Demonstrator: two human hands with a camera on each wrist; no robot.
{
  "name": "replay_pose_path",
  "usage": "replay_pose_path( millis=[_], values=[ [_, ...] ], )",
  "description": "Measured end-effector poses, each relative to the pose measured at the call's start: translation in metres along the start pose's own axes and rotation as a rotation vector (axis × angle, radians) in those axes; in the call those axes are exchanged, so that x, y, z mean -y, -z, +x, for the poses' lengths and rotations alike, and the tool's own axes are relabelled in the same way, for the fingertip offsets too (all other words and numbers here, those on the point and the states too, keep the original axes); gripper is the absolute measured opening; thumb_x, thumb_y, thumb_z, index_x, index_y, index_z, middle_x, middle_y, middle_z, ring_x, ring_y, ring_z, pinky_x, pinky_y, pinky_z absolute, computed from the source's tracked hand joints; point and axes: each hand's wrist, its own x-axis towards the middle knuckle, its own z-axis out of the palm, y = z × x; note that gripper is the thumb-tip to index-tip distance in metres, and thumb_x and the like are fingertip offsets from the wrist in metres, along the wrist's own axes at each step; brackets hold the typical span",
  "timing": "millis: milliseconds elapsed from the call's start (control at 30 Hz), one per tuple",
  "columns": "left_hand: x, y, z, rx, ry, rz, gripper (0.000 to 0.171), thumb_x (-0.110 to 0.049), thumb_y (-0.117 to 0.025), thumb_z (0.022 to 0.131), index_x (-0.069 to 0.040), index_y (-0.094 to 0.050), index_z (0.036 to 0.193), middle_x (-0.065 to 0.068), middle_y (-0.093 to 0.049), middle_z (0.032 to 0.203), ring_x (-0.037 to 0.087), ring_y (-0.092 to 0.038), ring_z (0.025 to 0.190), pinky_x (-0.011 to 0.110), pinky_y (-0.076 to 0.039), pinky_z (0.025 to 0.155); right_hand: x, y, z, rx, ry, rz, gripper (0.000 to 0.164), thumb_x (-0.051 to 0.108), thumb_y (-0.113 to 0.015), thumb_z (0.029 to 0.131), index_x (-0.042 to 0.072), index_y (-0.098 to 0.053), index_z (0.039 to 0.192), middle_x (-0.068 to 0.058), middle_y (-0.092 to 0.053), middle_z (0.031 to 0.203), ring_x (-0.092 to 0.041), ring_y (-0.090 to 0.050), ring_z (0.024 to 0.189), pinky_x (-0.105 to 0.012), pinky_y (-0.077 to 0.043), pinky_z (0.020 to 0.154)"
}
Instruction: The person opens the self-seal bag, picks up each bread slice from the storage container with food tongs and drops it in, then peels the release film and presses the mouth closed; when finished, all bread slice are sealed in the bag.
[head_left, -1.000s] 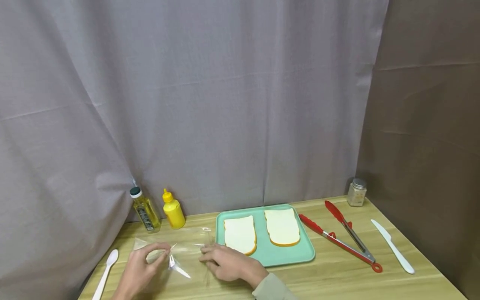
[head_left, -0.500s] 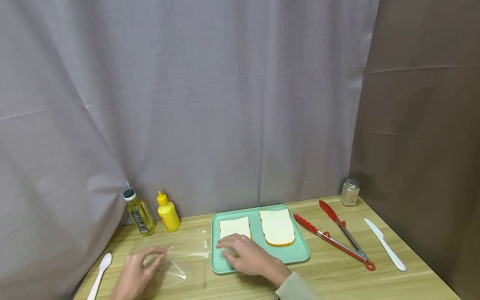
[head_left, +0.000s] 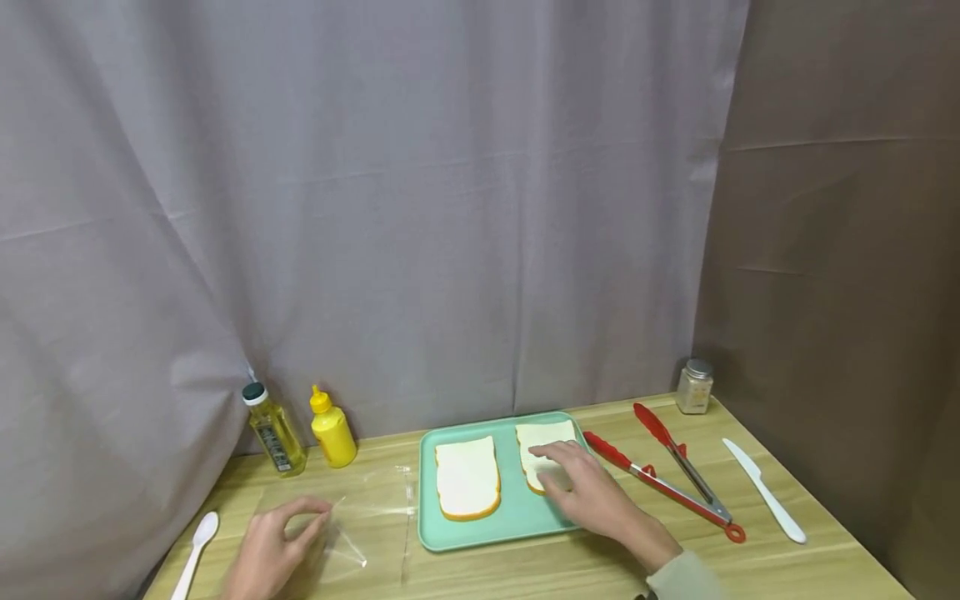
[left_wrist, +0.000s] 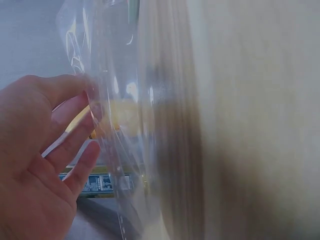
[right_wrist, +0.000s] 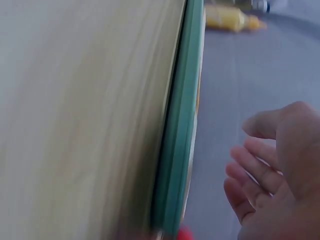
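Pinches the clear plastic at the lower left of the head view with the left hand, fingers together on a bit of its edge. Cannot tell whether to call it a bag or a sheet. Holds the right hand over the right slice of bread, below and right of the middle of the frame, fingers and thumb apart with nothing between. In the right wrist view, shows a gap above the tray, so not touching there. Shows the left slice of bread flat on the tray too, near the bottom middle of the head view.

Might squash or rip the right slice by squeezing too hard, if soft like real bread. Might drop it by grabbing only a corner. Might bump the tray while reaching down, and so shove the red tongs, just beside its right edge in the frame.

Could lose the plastic by letting the left fingers go loose, being so thin and see-through. Might crumple it, or snag it on the tray's left rim, by pulling sideways along the counter.
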Motion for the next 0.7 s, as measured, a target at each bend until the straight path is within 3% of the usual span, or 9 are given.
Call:
replay_pose_path(
  millis=[200, 333, 500, 700],
  values=[
    [0.001, -0.001, 0.001, -0.004, 0.021, -0.002, 0.029, -0.003, -0.096, 0.077, -0.024, -0.084, 0.092, -0.019, -0.081, 0.09, 0.005, -0.078, 0.087, 0.003, -0.051, 0.083, -0.053, 0.043, -0.021, -0.16, -0.044, -0.144, 0.049, 0.013, -0.085, 0.092, 0.006, -0.068, 0.138, -0.013, -0.071, 0.137, -0.038, -0.061, 0.129, -0.063, -0.049, 0.104],
    [0.001, -0.001, 0.0, 0.008, 0.023, -0.004, 0.028, -0.004, -0.096, 0.078, -0.024, -0.084, 0.093, -0.02, -0.081, 0.091, 0.005, -0.078, 0.088, 0.003, -0.051, 0.083, -0.083, 0.069, -0.039, -0.206, -0.134, -0.191, 0.07, 0.025, -0.09, 0.088, 0.001, -0.059, 0.146, -0.027, -0.057, 0.15, -0.05, -0.047, 0.137, -0.07, -0.039, 0.101],
    [0.001, -0.002, 0.001, 0.018, 0.031, -0.015, 0.026, -0.005, -0.095, 0.079, -0.024, -0.084, 0.093, -0.02, -0.081, 0.09, 0.005, -0.078, 0.088, 0.002, -0.05, 0.083, -0.109, 0.094, -0.061, -0.13, -0.291, -0.21, 0.104, 0.047, -0.092, 0.083, -0.007, -0.042, 0.156, -0.039, -0.04, 0.159, -0.061, -0.033, 0.142, -0.08, -0.031, 0.103],
    [0.001, -0.001, 0.0, 0.011, 0.022, -0.016, 0.027, -0.004, -0.096, 0.078, -0.023, -0.084, 0.093, -0.02, -0.081, 0.091, 0.005, -0.078, 0.088, 0.002, -0.051, 0.083, -0.122, 0.105, -0.075, -0.001, -0.368, -0.233, 0.126, 0.061, -0.09, 0.081, -0.015, -0.028, 0.16, -0.044, -0.048, 0.149, -0.066, -0.04, 0.135, -0.081, -0.039, 0.106]
  ],
)
